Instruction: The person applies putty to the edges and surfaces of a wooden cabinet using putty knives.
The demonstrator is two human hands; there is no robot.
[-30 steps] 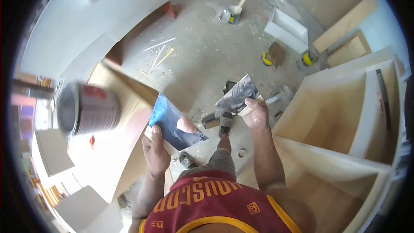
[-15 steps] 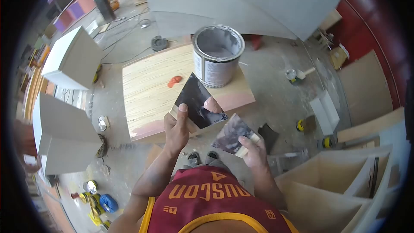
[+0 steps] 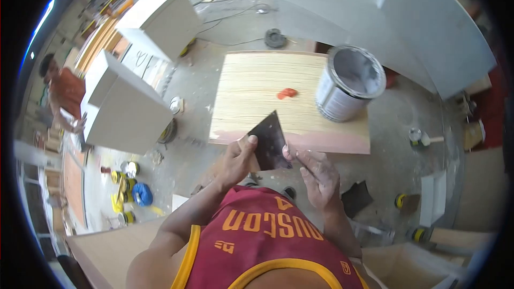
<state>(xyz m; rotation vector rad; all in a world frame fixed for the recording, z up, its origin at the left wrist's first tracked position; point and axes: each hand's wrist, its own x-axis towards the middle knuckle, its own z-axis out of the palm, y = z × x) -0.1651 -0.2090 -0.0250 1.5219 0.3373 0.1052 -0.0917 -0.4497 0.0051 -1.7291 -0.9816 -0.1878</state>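
the left hand (image 3: pixel 238 160) pinches a dark plate (image 3: pixel 267 136) by its near side, the thumb pressed flat on its face and the fingers tucked behind. the plate is tilted, one corner pointing away from the fingers toward the board (image 3: pixel 251 85). the right hand (image 3: pixel 321 179) is just beside the plate's other edge, its fingers drawn together and the thumb lying below them; whether they pinch something thin, i cannot tell. just ahead of the right fingertips is a small pink lump (image 3: pixel 289 153), at the plate's edge; which of the two it sticks to is unclear.

beyond both hands is the board, with pale streaked wood and a pink band along the side nearest the fingers. on it, straight beyond the plate, is an orange-red smear (image 3: pixel 287 93). beyond the right fingers, on the board's right part, stands an open can (image 3: pixel 337 99) with grey stuff coating its inside. to the right of the right fingers, a dark scrap (image 3: pixel 357 199) lies on the floor. well left of the left fingers are a blue bundle (image 3: pixel 142 195) on the floor and a white cabinet (image 3: pixel 128 115), with another person (image 3: pixel 69 93) near its far side.
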